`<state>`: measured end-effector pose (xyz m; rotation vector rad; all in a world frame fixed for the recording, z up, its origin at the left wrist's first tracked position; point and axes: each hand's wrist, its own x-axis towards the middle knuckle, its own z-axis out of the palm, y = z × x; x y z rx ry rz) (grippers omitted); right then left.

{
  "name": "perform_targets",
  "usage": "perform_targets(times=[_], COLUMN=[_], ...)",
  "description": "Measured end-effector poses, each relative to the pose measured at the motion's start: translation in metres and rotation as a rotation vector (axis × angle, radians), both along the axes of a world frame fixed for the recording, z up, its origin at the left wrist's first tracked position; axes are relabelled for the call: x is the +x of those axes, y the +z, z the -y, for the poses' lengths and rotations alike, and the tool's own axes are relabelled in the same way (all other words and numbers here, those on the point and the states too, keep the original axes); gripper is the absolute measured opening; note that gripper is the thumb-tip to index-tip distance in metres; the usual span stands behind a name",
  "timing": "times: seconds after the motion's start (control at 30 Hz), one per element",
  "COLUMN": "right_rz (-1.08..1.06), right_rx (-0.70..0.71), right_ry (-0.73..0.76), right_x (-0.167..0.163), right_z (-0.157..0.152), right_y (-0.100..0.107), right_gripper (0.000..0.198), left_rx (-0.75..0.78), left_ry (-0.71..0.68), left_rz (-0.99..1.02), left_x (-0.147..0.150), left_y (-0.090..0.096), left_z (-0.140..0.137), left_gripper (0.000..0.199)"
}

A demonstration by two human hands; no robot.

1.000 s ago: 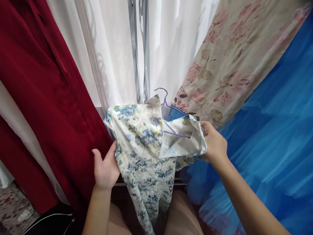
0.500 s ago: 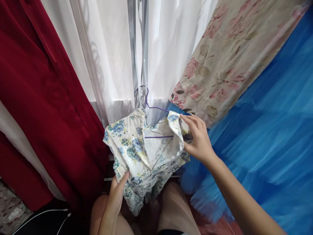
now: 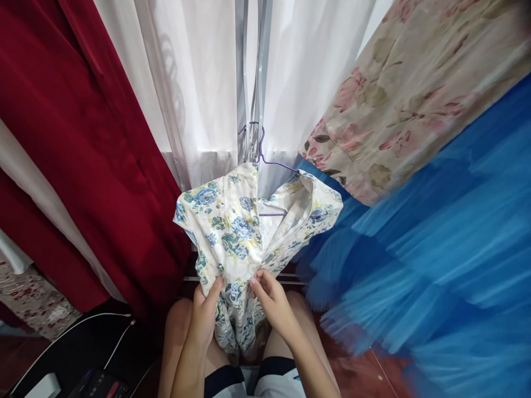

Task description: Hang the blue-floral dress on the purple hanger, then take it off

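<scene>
A white garment with blue and green flowers [image 3: 228, 221] hangs from a purple wire hanger [image 3: 276, 163] in front of me. Its neckline gapes on the right, showing the pale inside and the hanger's lower bar. My left hand [image 3: 203, 312] pinches the garment's left side at the waist, thumb on top. With thumb and fingers together, my right hand [image 3: 269, 298] grips the cloth near the middle of the waist, just below the point of the neckline. Below both hands the gathered lower part falls between my knees.
White curtains [image 3: 207, 83] hang behind the hanger, with grey straps [image 3: 253, 66] running down to its hook. Red cloth [image 3: 103, 182] hangs on the left. Floral beige fabric [image 3: 398, 110] and blue tulle [image 3: 435, 237] fill the right. White cables [image 3: 120, 331] lie on a black surface at lower left.
My right hand has let go of the right shoulder edge and moved down and left to the waist. The right shoulder now lies spread outward. My left hand keeps its hold.
</scene>
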<state>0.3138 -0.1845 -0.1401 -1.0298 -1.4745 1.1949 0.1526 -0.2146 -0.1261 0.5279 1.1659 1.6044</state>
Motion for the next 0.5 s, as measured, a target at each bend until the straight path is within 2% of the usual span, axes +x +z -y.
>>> perform_targets(times=[0.13, 0.23, 0.27, 0.3, 0.4, 0.43, 0.47, 0.5], right_rz=[-0.012, -0.041, -0.058, -0.082, -0.136, -0.14, -0.141, -0.141], right_rx=[0.016, -0.041, -0.071, -0.103, -0.19, -0.204, -0.213, -0.216], right_ry=[-0.003, -0.006, -0.003, 0.001, 0.011, 0.012, 0.016, 0.025], right_x=[0.007, 0.012, 0.013, 0.015, 0.02, 0.021, 0.022, 0.022], right_z=[-0.002, 0.0, 0.001, 0.003, 0.01, 0.013, 0.016, 0.019], right_y=[0.018, 0.023, 0.023, 0.023, 0.025, 0.027, 0.028, 0.029], right_gripper=[0.03, 0.034, 0.036, 0.038, 0.043, 0.043, 0.043, 0.043], left_rx=[-0.02, 0.016, 0.051, 0.103, 0.29, 0.338, 0.376, 0.406], left_ry=[-0.019, -0.06, -0.033, 0.047, 0.439, 0.489, 0.448, 0.33], left_rz=[-0.023, -0.055, -0.087, -0.142, -0.46, -0.586, -0.693, -0.762], left_x=[0.009, 0.012, 0.012, 0.013, 0.02, 0.025, 0.031, 0.038], left_y=[0.009, 0.007, 0.005, 0.003, -0.007, -0.011, -0.017, -0.022], left_z=[0.008, 0.006, 0.004, 0.002, -0.002, -0.002, -0.001, 0.001], left_gripper=[0.05, 0.05, 0.049, 0.049, 0.047, 0.044, 0.04, 0.035])
